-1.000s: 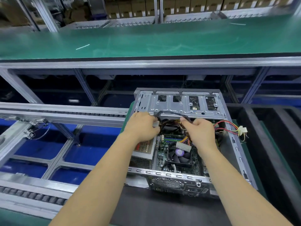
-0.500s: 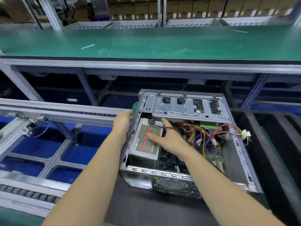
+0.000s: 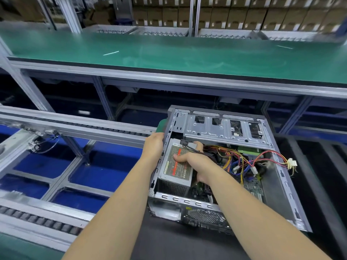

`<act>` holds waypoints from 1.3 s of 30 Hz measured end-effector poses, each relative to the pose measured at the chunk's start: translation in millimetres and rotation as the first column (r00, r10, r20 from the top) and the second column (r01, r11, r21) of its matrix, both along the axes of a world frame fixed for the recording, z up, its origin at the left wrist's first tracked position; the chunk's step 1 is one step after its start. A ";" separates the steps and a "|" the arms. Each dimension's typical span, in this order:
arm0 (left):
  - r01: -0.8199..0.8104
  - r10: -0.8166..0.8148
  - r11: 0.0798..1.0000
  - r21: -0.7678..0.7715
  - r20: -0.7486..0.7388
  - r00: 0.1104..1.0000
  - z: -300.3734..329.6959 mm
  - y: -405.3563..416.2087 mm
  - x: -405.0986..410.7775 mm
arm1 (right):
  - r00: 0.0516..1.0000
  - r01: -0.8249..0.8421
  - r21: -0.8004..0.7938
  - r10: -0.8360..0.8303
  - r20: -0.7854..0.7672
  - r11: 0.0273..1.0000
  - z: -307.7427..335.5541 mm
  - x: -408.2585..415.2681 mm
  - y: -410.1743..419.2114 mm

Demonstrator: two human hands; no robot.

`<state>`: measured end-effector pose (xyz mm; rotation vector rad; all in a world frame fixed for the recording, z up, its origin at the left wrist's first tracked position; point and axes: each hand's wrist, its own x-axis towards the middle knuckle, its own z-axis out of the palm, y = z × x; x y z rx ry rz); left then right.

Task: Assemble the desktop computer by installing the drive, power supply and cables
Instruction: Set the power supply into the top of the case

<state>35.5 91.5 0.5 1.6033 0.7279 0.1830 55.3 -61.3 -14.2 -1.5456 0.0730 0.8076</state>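
An open grey computer case [image 3: 287, 186] lies on its side on a dark mat. The silver power supply [image 3: 173, 177] with a red-striped label sits in its near left corner. My right hand [image 3: 195, 162] grips the power supply from its right side, thumb on the label and fingers round its far edge. My left hand [image 3: 155, 145] holds the case's left wall from outside. A bundle of coloured cables [image 3: 236, 158] runs right from the power supply, and its white connectors [image 3: 292, 163] hang over the case's right wall. The drive cage [image 3: 225, 131] spans the far end.
A green conveyor table [image 3: 169, 53] runs across behind the case. A metal roller rail [image 3: 75, 124] and frame over blue bins [image 3: 105, 171] lie to the left. Dark foam channels [image 3: 323, 166] sit to the right. Cardboard boxes line the back.
My hands left the cables over the motherboard. The left went to the case's left wall, and the right went from lying flat on the power supply to gripping it.
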 end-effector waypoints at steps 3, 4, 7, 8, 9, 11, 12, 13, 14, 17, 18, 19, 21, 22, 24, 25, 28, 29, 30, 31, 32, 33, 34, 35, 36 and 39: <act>0.048 -0.052 0.997 0.065 0.056 0.997 -1.6 -2.7 -4.9 | 0.979 -0.018 -0.031 0.024 0.203 0.999 -2.0 -9.6 -7.9; 0.070 -0.077 0.992 0.108 0.067 0.995 -2.1 -3.6 -6.1 | 0.948 -0.047 -0.093 0.074 0.310 0.995 -4.9 -13.0 -10.6; 0.134 -0.143 0.947 0.293 0.011 0.990 -4.0 -6.4 -8.1 | 0.808 -0.018 -0.261 0.168 0.565 0.965 -7.5 -14.1 -12.9; 0.148 -0.149 0.926 0.346 -0.022 0.989 -4.3 -6.7 -7.5 | 0.761 0.012 -0.276 0.170 0.626 0.961 -6.3 -12.6 -12.7; 0.158 -0.152 0.913 0.376 -0.046 0.987 -4.4 -7.1 -7.2 | 0.730 0.029 -0.274 0.167 0.663 0.961 -4.9 -11.1 -13.3; 0.165 -0.154 0.903 0.397 -0.059 0.986 -5.9 -6.5 -6.0 | 0.728 -0.008 -0.267 0.189 0.659 0.964 -4.0 -8.3 -19.7; 0.168 -0.156 0.900 0.402 -0.064 0.986 -6.1 -6.2 -5.4 | 0.736 -0.063 -0.282 0.236 0.634 0.957 -4.8 -7.3 -25.5; 0.173 -0.158 0.899 0.403 -0.072 0.985 -6.1 -6.5 -4.8 | 0.730 -0.136 -0.315 0.310 0.608 0.939 -6.2 -6.5 -32.5; 0.174 -0.156 0.899 0.401 -0.076 0.985 -6.6 -6.4 -3.9 | 0.703 -0.216 -0.360 0.400 0.587 0.908 -7.4 -5.6 -39.0; 0.172 -0.151 0.897 0.408 -0.084 0.985 -6.3 -6.1 -3.3 | 0.629 -0.385 -0.442 0.581 0.516 0.810 -6.8 -4.5 -49.1; 0.172 -0.153 0.897 0.406 -0.080 0.985 -6.4 -6.1 -3.0 | 0.633 -0.404 -0.449 0.598 0.491 0.797 -7.0 -5.0 -49.6; 0.174 -0.155 0.899 0.403 -0.079 0.985 -6.4 -6.1 -3.0 | 0.655 -0.409 -0.448 0.597 0.463 0.795 -7.4 -6.3 -48.5; 0.179 -0.160 0.895 0.408 -0.080 0.984 -6.3 -6.3 -3.2 | 0.773 -0.366 -0.394 0.511 0.376 0.843 -9.3 -10.3 -44.4; 0.179 -0.160 0.893 0.413 -0.080 0.984 -6.4 -6.3 -3.3 | 0.850 -0.314 -0.339 0.422 0.316 0.887 -10.9 -12.3 -40.8; 0.173 -0.156 0.893 0.415 -0.075 0.985 -7.1 -6.5 -3.8 | 0.958 -0.204 -0.238 0.244 0.152 0.950 -14.3 -17.1 -30.5; 0.174 -0.156 0.893 0.415 -0.077 0.985 -6.8 -6.8 -4.3 | 0.976 -0.172 -0.223 0.196 0.093 0.960 -16.8 -17.8 -23.5; 0.190 -0.168 0.880 0.435 -0.088 0.982 -7.2 -6.7 -3.1 | 0.984 -0.134 -0.240 0.159 0.084 0.961 -14.6 -14.5 0.4; 0.190 -0.170 0.879 0.437 -0.086 0.982 -7.5 -7.3 -3.5 | 0.981 -0.138 -0.256 0.167 0.094 0.957 -12.9 -11.7 5.2; 0.180 -0.163 0.884 0.431 -0.078 0.984 -7.1 -7.8 -3.7 | 0.983 -0.142 -0.248 0.166 0.079 0.958 -11.5 -9.8 7.3; 0.165 -0.150 0.893 0.418 -0.068 0.986 -6.5 -7.8 -3.6 | 0.987 -0.145 -0.184 0.156 0.046 0.972 -12.5 -8.4 6.9; 0.147 -0.136 0.902 0.407 -0.055 0.989 -6.5 -7.6 -2.5 | 0.989 -0.150 -0.086 0.150 0.002 0.985 -14.7 -9.3 4.2; 0.128 -0.122 0.907 0.400 -0.041 0.992 -7.2 -7.6 -1.7 | 0.989 -0.140 -0.007 0.140 -0.044 0.990 -17.5 -11.4 0.1; 0.112 -0.110 0.911 0.397 -0.029 0.993 -7.8 -7.7 -1.2 | 0.989 -0.119 0.031 0.121 -0.083 0.992 -19.4 -14.5 -2.4; 0.101 -0.102 0.913 0.394 -0.019 0.995 -7.8 -8.5 -0.7 | 0.989 -0.105 0.042 0.108 -0.099 0.994 -21.0 -16.3 -2.7; 0.095 -0.098 0.913 0.398 -0.015 0.995 -8.0 -9.2 0.1 | 0.992 -0.087 0.032 0.090 -0.092 0.996 -23.4 -14.3 -1.7; 0.103 -0.103 0.906 0.410 -0.023 0.994 -10.0 -7.4 1.0 | 0.998 -0.018 -0.088 0.022 0.052 0.996 -15.7 -3.8 6.5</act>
